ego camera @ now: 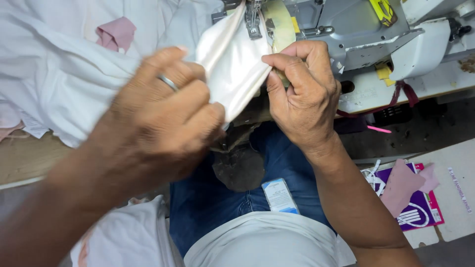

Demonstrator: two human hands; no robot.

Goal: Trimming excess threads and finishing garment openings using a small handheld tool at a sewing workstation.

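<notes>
- A small piece of white cloth [236, 64] is held between both hands, just in front of the presser foot [254, 22] of a grey sewing machine [356, 29]
- The left hand [166, 113] is closed on the cloth's left and lower edge, fingers curled over it; a ring [168, 82] is worn on one finger
- The right hand [302, 94] is pinched shut on the cloth's right edge, thumb and fingertips pressed together
- The cloth is stretched at a slant, its upper end reaching up beside the presser foot
- A heap of white fabric [54, 74] is spread over the bench [24, 158] to the left, with a pink scrap [116, 33] lying on it
- Blue jeans [277, 163] and a white shirt [267, 242] are seen below the hands; a small blue and white packet [280, 196] sits at the waist
- To the lower right, a purple packet [420, 207] with a pink scrap over it lies on a pale surface
</notes>
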